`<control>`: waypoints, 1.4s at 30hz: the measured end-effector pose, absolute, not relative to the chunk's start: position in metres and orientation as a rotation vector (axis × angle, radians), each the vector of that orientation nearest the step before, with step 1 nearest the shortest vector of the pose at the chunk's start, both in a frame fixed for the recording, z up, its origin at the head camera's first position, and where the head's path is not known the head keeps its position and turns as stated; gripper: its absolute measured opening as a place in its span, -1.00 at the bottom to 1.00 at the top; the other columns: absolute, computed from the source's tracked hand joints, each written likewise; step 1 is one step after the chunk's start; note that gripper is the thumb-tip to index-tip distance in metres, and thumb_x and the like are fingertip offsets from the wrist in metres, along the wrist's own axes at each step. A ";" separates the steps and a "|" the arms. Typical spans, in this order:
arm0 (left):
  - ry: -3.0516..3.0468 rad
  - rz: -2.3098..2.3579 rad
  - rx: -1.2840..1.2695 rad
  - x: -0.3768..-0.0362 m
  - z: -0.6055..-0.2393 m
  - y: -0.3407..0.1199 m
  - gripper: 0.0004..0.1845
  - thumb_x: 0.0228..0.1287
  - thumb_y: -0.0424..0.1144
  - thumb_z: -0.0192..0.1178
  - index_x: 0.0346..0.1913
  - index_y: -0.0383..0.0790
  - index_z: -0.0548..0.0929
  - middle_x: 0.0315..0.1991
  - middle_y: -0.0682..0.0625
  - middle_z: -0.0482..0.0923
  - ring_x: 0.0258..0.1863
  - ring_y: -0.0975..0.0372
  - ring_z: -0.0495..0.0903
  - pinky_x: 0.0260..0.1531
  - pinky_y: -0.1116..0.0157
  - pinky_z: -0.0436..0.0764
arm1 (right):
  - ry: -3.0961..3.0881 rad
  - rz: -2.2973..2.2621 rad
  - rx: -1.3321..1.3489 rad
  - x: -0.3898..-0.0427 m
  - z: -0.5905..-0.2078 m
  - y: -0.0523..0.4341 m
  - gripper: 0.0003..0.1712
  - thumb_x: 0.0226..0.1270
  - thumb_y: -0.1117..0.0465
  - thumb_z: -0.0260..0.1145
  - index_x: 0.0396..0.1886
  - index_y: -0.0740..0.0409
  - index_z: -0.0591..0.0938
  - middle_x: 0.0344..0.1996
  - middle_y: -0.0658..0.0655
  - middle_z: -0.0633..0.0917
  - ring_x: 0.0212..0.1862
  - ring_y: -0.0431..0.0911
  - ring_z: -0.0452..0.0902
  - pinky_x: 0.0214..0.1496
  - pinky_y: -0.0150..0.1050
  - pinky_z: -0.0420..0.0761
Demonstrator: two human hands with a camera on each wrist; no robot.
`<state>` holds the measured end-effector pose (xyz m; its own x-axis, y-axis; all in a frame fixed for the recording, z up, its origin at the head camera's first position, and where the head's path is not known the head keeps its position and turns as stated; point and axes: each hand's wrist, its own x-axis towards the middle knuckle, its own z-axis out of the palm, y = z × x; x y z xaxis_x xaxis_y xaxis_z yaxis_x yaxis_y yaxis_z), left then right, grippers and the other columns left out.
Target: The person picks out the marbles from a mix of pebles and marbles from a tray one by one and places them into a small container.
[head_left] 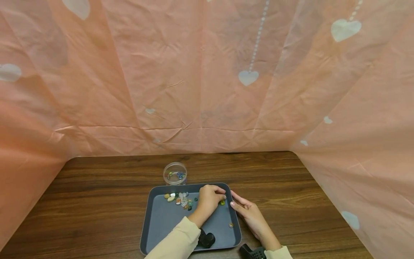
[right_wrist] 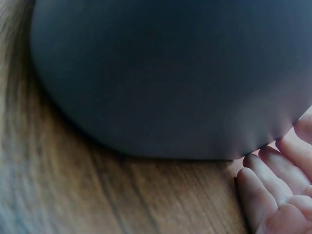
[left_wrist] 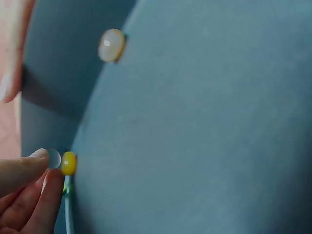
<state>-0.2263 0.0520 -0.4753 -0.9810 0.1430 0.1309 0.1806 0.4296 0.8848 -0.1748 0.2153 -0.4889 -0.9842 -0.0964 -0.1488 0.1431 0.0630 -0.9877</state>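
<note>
My left hand (head_left: 208, 198) reaches over the grey tray (head_left: 147, 223), close to its right wall. Its thumb and finger pinch a clear glass pebble (left_wrist: 54, 158). A yellow pebble (left_wrist: 69, 163) lies right beside those fingertips, and a green one shows partly behind them. Outside the tray, my right hand (head_left: 253, 217) rests against the right wall with its fingertips (right_wrist: 251, 161) touching the outer surface. A whitish-amber pebble (head_left: 231, 225) sits by itself near the right wall.
Several mixed pebbles (head_left: 184, 201) lie grouped in the tray's far part. Behind the tray, on the wooden table (head_left: 106, 201), stands a clear round container (head_left: 175, 168) with some blue and green pebbles. A pink heart-printed cloth (head_left: 200, 90) encloses the table.
</note>
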 end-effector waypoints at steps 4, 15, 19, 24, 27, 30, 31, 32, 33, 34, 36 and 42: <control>-2.546 -2.011 -0.170 -0.229 -0.469 0.040 -0.88 0.10 -0.35 0.45 -0.28 -0.28 0.82 -0.27 -0.12 0.79 -0.33 0.27 0.72 -0.37 0.35 0.67 | 2.173 -2.034 0.061 -0.176 -0.490 0.214 -0.37 0.43 0.16 0.27 0.44 0.22 0.39 0.41 0.21 0.41 0.43 0.03 0.32 0.19 -0.47 0.53; -1.964 -2.727 0.087 -0.238 -0.436 0.003 -0.64 0.28 -0.49 0.26 0.10 -0.61 0.58 -0.08 -0.27 0.74 -0.11 0.17 0.76 0.12 0.14 0.62 | 2.167 -2.060 0.072 -0.173 -0.488 0.214 -0.38 0.44 0.22 0.25 0.44 0.25 0.37 0.42 0.20 0.39 0.43 0.00 0.29 0.12 -0.55 0.50; -1.929 -2.639 0.160 -0.247 -0.421 -0.021 -0.67 0.26 -0.50 0.27 0.08 -0.59 0.61 -0.20 -0.10 0.78 -0.17 0.21 0.76 0.10 0.15 0.63 | 2.169 -2.060 0.093 -0.174 -0.489 0.213 -0.38 0.42 0.21 0.27 0.43 0.24 0.39 0.43 0.18 0.39 0.42 -0.02 0.31 0.13 -0.54 0.51; -2.199 -2.082 0.222 -0.255 -0.407 -0.054 -0.77 0.18 -0.35 0.40 -0.11 -0.37 0.78 -0.24 -0.12 0.80 -0.37 0.30 0.69 -0.35 0.41 0.63 | 2.168 -2.064 0.099 -0.174 -0.490 0.212 -0.38 0.40 0.20 0.29 0.42 0.23 0.41 0.42 0.16 0.40 0.38 -0.10 0.37 0.13 -0.54 0.52; -2.397 -1.600 0.189 -0.258 -0.405 -0.069 -0.84 0.15 -0.32 0.43 -0.21 -0.29 0.82 -0.22 -0.18 0.79 -0.46 0.20 0.62 -0.52 0.39 0.47 | 2.185 -2.066 0.089 -0.174 -0.490 0.213 -0.38 0.40 0.21 0.29 0.41 0.25 0.41 0.42 0.19 0.40 0.38 -0.10 0.37 0.12 -0.55 0.51; -2.500 -1.265 0.124 -0.258 -0.409 -0.077 -0.88 0.16 -0.38 0.39 -0.24 -0.31 0.81 -0.27 -0.21 0.79 -0.44 0.06 0.66 -0.51 0.27 0.55 | 2.196 -2.064 0.088 -0.174 -0.489 0.213 -0.39 0.40 0.21 0.29 0.41 0.25 0.42 0.41 0.20 0.42 0.36 -0.11 0.40 0.11 -0.55 0.51; -2.518 -1.199 0.101 -0.258 -0.411 -0.078 -0.88 0.17 -0.40 0.37 -0.23 -0.33 0.80 -0.28 -0.21 0.79 -0.41 0.03 0.69 -0.47 0.22 0.59 | 2.197 -2.063 0.094 -0.174 -0.490 0.214 -0.39 0.40 0.20 0.29 0.40 0.24 0.43 0.40 0.19 0.43 0.35 -0.13 0.41 0.11 -0.55 0.52; -2.531 -1.153 0.081 -0.257 -0.413 -0.078 -0.88 0.18 -0.42 0.35 -0.23 -0.35 0.80 -0.29 -0.21 0.78 -0.38 0.01 0.72 -0.41 0.18 0.64 | 2.194 -2.062 0.100 -0.175 -0.490 0.214 -0.39 0.40 0.20 0.29 0.41 0.23 0.43 0.40 0.19 0.43 0.35 -0.14 0.41 0.11 -0.54 0.52; -2.539 -1.123 0.063 -0.257 -0.414 -0.078 -0.88 0.19 -0.43 0.33 -0.22 -0.37 0.79 -0.30 -0.22 0.78 -0.36 -0.01 0.73 -0.37 0.14 0.66 | 2.188 -2.063 0.110 -0.175 -0.490 0.214 -0.39 0.40 0.20 0.30 0.40 0.22 0.43 0.40 0.18 0.43 0.34 -0.15 0.42 0.10 -0.54 0.53; -2.549 -1.088 0.046 -0.257 -0.417 -0.078 -0.87 0.20 -0.44 0.32 -0.22 -0.38 0.79 -0.29 -0.21 0.78 -0.32 -0.01 0.74 -0.33 0.11 0.68 | 2.189 -2.060 0.112 -0.175 -0.490 0.214 -0.39 0.40 0.20 0.30 0.41 0.22 0.43 0.40 0.17 0.43 0.34 -0.15 0.42 0.11 -0.54 0.53; -2.566 -1.038 0.027 -0.256 -0.419 -0.078 -0.88 0.21 -0.45 0.31 -0.21 -0.39 0.78 -0.28 -0.22 0.78 -0.29 -0.03 0.75 -0.28 0.08 0.70 | 2.189 -2.059 0.112 -0.176 -0.491 0.213 -0.39 0.40 0.20 0.29 0.41 0.22 0.43 0.41 0.17 0.43 0.35 -0.12 0.41 0.11 -0.53 0.53; -2.617 -0.999 0.028 -0.255 -0.423 -0.078 -0.87 0.22 -0.45 0.29 -0.20 -0.38 0.78 -0.24 -0.24 0.78 -0.27 -0.06 0.74 -0.27 0.07 0.70 | 2.198 -2.054 0.099 -0.177 -0.491 0.212 -0.39 0.40 0.20 0.29 0.41 0.22 0.42 0.40 0.19 0.44 0.34 -0.15 0.43 0.10 -0.53 0.53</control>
